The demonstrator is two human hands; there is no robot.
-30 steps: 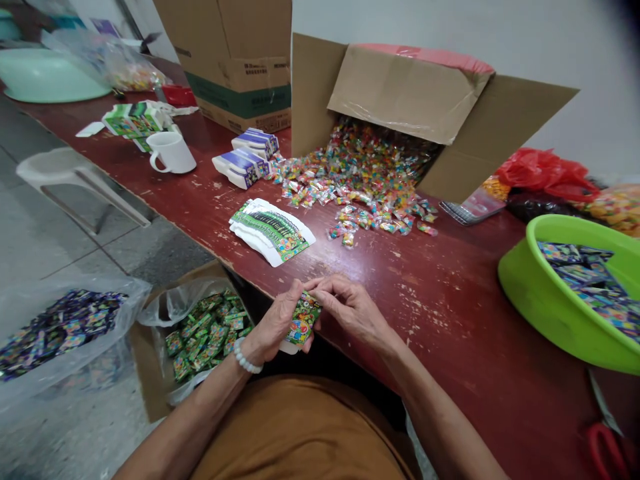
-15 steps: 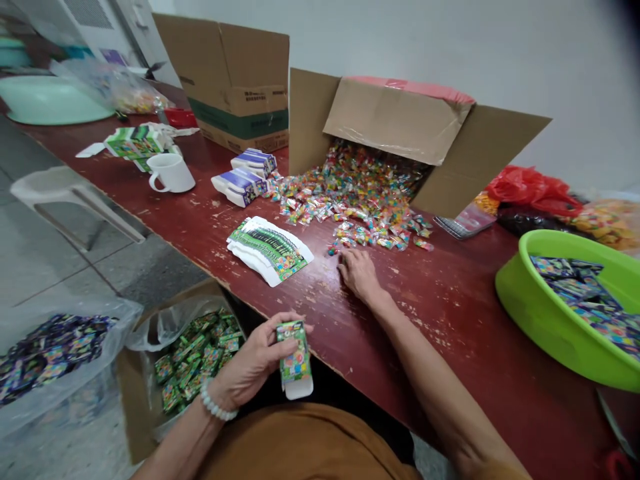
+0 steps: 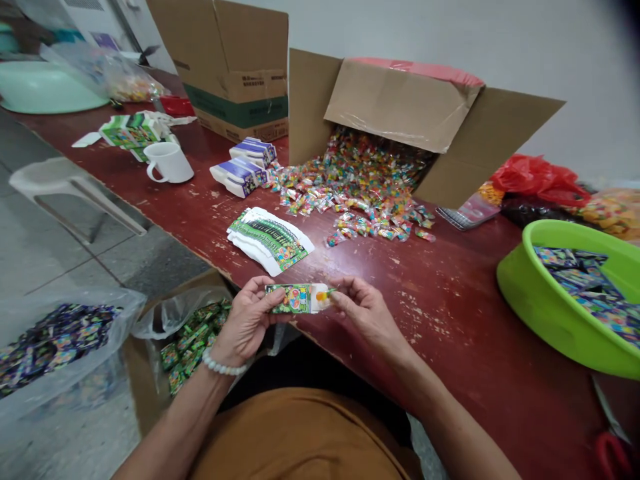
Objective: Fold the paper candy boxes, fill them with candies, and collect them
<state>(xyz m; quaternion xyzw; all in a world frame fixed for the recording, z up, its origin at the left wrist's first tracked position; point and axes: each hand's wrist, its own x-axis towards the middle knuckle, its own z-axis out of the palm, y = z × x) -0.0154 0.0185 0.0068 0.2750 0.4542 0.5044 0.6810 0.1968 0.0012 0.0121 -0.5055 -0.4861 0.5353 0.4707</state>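
Note:
My left hand (image 3: 253, 313) is closed round a small green printed candy box (image 3: 293, 298), held sideways over the table's front edge with its white flap end pointing right. At that end, my right hand (image 3: 357, 303) pinches a small wrapped candy (image 3: 324, 295), orange and yellow, against the box opening. Beyond my hands lies a fanned stack of flat green cartons (image 3: 273, 241). Loose wrapped candies (image 3: 370, 217) spill across the table from a tipped cardboard box (image 3: 400, 103).
A green basin (image 3: 550, 320) of dark packets stands right, near red-handled scissors (image 3: 613, 450). To the left are a white mug (image 3: 173, 163), purple cartons (image 3: 240, 175) and a white stool (image 3: 65, 177). Below sit an open box of green packs (image 3: 197, 347) and a bag of purple packs (image 3: 55, 347).
My right hand has come back from the candy pile to the box with a wrapped candy in its fingers. My left hand has raised the box and turned it sideways.

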